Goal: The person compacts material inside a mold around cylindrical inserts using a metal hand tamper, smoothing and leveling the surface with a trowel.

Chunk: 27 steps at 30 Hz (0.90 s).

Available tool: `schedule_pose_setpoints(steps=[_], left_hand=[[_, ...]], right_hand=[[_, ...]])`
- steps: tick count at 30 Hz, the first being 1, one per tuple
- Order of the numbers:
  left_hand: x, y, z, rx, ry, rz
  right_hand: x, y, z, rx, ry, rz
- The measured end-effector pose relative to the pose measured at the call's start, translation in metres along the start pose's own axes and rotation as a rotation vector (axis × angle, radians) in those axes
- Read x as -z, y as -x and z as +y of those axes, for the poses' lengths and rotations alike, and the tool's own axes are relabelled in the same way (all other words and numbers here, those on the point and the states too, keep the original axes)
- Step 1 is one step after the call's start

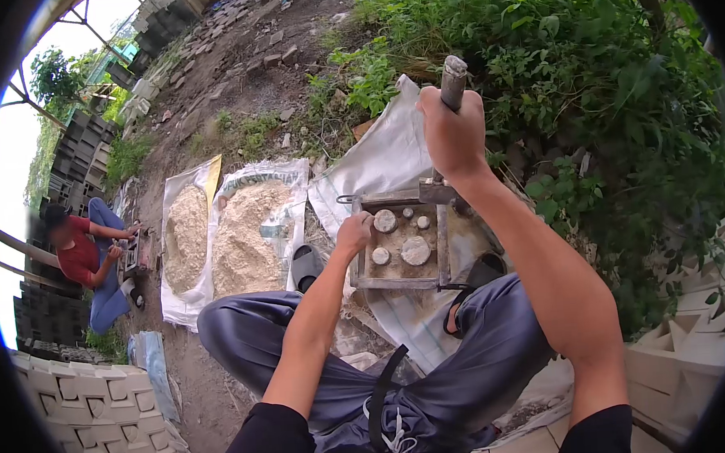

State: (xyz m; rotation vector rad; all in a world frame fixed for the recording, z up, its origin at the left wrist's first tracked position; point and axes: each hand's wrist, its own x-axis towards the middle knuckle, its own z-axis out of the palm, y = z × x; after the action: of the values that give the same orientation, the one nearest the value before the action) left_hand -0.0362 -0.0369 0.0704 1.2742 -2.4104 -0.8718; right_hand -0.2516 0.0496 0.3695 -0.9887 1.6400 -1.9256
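Brown bare soil (245, 101) stretches beyond the square grey wooden frame (398, 283), which surrounds pale round discs (415, 251). Left of it, we see tan powder (252, 232) heaped on white sacks (293, 181). Our left hand (355, 232), fingers curled, touches its left side; our right hand (454, 131), closed tight, grips a grey block-headed hammer (436, 191) at its far right corner.

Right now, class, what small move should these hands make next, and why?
Probably a light tap with the hammer on the frame's far edge: the right hand has the hammer's head at that edge, near the right corner, while the left hand steadies the left side, its fingers well clear of the head.
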Motion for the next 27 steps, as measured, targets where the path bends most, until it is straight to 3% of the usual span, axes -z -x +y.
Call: schedule_pose_setpoints(steps=[2,4,13,27], left_hand=[[0.006,0.013,-0.006,0.031,-0.004,-0.007],[0.01,0.024,-0.007,0.083,-0.198,-0.099],[-0.006,0.027,-0.007,0.066,-0.268,-0.228],[-0.004,-0.009,0.004,-0.066,-0.207,-0.039]], right_hand=[[-0.005,0.003,0.001,-0.003,0.024,-0.006],[-0.012,0.005,0.0,0.005,0.061,-0.033],[-0.027,-0.001,0.005,-0.035,0.049,-0.049],[-0.034,-0.013,0.019,-0.004,0.13,-0.083]])
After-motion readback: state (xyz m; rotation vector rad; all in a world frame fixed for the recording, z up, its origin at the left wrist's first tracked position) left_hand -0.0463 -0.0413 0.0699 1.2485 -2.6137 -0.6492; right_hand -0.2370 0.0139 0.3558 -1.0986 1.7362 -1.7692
